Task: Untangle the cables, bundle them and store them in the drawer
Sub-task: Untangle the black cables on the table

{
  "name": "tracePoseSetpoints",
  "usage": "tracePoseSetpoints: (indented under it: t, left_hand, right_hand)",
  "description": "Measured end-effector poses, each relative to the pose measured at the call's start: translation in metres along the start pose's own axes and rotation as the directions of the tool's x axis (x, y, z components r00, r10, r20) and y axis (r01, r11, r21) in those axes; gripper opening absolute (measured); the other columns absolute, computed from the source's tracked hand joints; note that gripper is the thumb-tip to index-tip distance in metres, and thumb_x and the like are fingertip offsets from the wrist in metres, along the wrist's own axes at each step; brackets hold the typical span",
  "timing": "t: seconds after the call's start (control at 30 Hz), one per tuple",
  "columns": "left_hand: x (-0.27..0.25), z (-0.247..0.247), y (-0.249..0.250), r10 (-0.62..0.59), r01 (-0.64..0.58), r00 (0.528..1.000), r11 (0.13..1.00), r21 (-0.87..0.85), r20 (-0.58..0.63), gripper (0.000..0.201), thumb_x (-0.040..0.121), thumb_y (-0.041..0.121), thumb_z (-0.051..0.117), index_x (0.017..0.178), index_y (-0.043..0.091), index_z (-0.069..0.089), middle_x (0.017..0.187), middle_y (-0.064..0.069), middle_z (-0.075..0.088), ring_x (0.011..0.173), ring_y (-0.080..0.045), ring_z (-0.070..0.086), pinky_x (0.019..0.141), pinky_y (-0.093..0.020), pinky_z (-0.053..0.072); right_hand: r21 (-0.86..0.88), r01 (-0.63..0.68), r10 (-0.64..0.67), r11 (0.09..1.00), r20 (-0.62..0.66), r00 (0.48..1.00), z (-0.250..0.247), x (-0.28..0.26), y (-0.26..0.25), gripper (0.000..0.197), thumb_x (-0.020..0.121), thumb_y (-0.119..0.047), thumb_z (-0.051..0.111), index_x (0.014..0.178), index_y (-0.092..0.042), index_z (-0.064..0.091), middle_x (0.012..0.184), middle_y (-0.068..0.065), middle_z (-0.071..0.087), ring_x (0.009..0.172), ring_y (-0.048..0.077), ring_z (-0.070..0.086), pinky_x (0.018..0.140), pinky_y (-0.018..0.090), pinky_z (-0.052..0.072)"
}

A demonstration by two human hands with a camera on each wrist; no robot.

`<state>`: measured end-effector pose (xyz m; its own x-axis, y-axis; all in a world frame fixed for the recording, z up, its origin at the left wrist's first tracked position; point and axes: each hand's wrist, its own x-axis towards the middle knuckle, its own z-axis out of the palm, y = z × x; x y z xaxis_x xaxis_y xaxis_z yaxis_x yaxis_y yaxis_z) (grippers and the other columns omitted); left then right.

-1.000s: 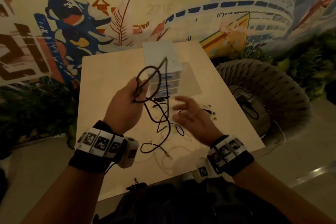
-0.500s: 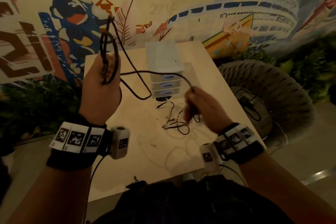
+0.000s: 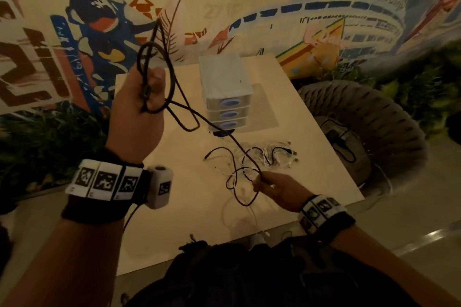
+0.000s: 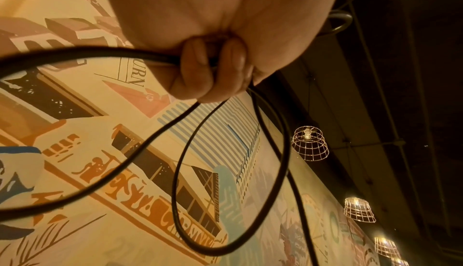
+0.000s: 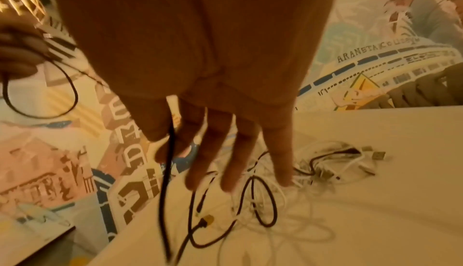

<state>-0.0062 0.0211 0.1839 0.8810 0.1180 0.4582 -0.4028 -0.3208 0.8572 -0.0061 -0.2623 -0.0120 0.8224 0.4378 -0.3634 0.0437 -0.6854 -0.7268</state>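
My left hand (image 3: 139, 117) is raised left of the table and grips several loops of a black cable (image 3: 172, 87). The left wrist view shows its fingers (image 4: 198, 72) curled round the loops (image 4: 180, 191). From there the cable runs down and right to my right hand (image 3: 273, 187), low over the table's near part. In the right wrist view the cable (image 5: 165, 181) passes between thumb and index finger (image 5: 150, 125), the other fingers straight. A tangle of black and white cables (image 3: 274, 157) lies on the white table (image 3: 154, 232). The white three-drawer unit (image 3: 225, 92) stands behind, drawers closed.
A dark woven chair (image 3: 389, 119) with a bag on its seat stands right of the table. Plants (image 3: 45, 137) line the mural wall on the left and far right. A dark bag (image 3: 224, 276) lies on my lap at the table's near edge.
My left hand rose with the cable loops and stays up. My right hand took the cable and slid along it, down and toward me, drawing it out of the tangle.
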Motion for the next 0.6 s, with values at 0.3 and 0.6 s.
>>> tracePoseSetpoints:
  t: [0.3,0.6]
  left_hand:
    - [0.015,-0.023,-0.016,-0.07,0.061,0.97,0.997,-0.048,-0.232,0.028,0.109,0.012,0.034,0.091,0.028,0.048,0.07,0.025,0.061,0.072,0.01,0.059,0.076,-0.007,0.045]
    - [0.01,-0.037,-0.039,0.161,-0.126,0.985,0.923,0.363,-0.067,0.015,0.107,0.03,0.044,0.094,0.025,0.047,0.078,0.026,0.054,0.072,0.008,0.05,0.069,-0.021,0.041]
  right_hand:
    - [0.511,-0.21,0.194,0.834,0.087,0.977,0.024,0.044,-0.026,0.045,0.103,-0.05,0.043,0.097,-0.009,0.061,0.097,0.013,0.073,0.079,0.031,0.072,0.073,0.046,0.059]
    - [0.352,0.194,-0.112,0.916,-0.239,0.965,-0.011,0.086,-0.083,0.006,0.095,-0.024,0.067,0.091,-0.026,0.069,0.09,0.003,0.075,0.085,0.021,0.073,0.083,0.041,0.06]
